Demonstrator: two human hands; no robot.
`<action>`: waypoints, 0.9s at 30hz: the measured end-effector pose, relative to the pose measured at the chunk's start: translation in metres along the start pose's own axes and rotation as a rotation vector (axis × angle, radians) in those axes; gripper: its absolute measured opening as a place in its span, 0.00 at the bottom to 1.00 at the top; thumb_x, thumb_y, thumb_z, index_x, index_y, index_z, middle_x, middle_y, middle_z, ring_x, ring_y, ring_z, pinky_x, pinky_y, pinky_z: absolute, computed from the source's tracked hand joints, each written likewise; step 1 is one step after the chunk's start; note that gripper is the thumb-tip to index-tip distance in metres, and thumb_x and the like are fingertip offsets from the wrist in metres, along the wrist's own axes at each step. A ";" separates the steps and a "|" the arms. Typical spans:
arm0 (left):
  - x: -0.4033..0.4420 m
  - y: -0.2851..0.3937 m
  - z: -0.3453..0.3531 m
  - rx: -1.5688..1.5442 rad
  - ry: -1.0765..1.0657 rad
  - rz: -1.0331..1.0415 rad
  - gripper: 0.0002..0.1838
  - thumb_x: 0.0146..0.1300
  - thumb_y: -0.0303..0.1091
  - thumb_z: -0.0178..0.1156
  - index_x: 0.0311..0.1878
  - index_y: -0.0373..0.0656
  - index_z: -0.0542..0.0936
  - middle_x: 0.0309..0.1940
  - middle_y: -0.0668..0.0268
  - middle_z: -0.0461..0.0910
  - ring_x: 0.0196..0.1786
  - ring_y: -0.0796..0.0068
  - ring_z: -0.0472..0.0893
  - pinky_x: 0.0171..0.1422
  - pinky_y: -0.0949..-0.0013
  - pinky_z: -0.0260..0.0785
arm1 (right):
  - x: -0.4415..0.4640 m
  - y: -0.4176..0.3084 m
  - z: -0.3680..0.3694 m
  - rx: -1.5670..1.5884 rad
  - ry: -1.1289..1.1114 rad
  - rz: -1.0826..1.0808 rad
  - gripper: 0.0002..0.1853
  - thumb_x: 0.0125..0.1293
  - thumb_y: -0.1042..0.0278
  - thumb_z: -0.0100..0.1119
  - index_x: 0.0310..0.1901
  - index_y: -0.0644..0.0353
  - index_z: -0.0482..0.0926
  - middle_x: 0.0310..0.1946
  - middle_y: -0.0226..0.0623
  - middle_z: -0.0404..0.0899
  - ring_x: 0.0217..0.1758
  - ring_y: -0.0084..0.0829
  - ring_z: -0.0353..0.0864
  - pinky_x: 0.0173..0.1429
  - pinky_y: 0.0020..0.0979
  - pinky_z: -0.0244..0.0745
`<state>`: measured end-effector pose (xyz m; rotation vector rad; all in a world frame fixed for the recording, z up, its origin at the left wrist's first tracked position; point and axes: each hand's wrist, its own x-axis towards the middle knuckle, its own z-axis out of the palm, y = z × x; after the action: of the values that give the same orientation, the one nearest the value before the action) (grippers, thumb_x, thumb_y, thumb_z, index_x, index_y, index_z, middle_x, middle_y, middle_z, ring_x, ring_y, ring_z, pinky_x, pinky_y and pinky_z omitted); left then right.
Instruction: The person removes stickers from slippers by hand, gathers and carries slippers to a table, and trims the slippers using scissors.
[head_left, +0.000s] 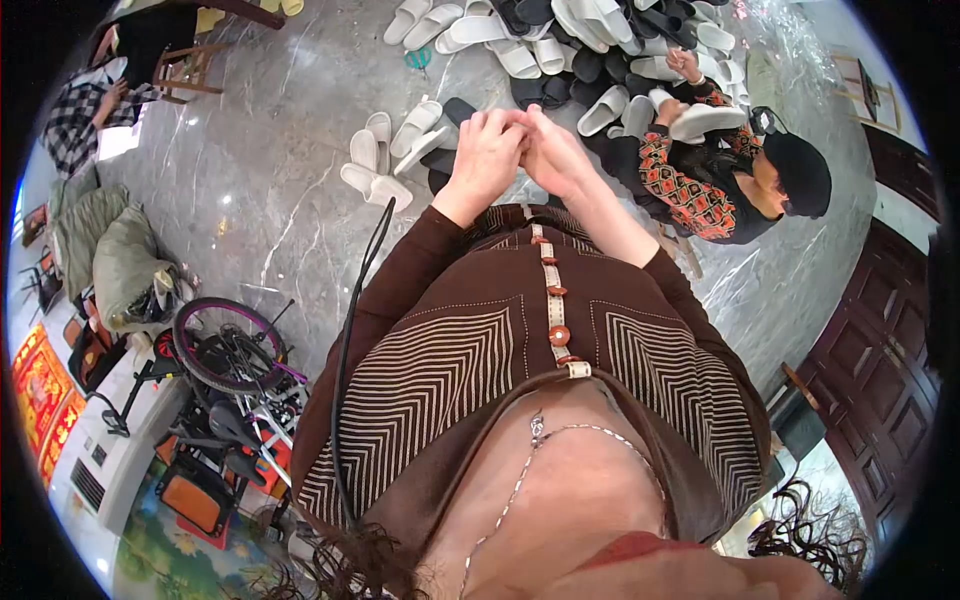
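My left hand [486, 155] and my right hand [556, 158] are raised in front of my body and meet at the fingers. Both have curled fingers pressed together; whatever lies between them, if anything, is hidden. On the floor beyond my left hand are several white slippers [416, 124], some tipped against each other. A dark slipper [459, 110] shows just behind my left hand. Farther ahead and to the right lies a large heap of white and black slippers [590, 25].
On the right, a co-worker in a black cap [797, 175] sits low, holding a white slipper [708, 122]. To the left are a bicycle [230, 345], grey-green sacks [128, 265] and another person in a checked shirt [80, 118]. A black cable [350, 340] hangs beside me.
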<state>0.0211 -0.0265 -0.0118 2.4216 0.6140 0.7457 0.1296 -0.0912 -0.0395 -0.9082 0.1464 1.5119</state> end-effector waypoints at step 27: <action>-0.002 -0.012 -0.005 -1.054 -0.317 -0.844 0.10 0.61 0.30 0.51 0.44 0.37 0.71 0.31 0.63 0.79 0.32 0.79 0.75 0.39 0.77 0.68 | -0.017 -0.005 -0.053 -1.445 0.377 -0.676 0.09 0.61 0.67 0.47 0.29 0.62 0.72 0.25 0.45 0.75 0.32 0.45 0.76 0.37 0.41 0.69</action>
<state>0.0133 -0.0167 -0.0157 1.1080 0.7580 0.1924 0.1561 -0.1348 -0.0633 -2.0826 -1.0171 0.6037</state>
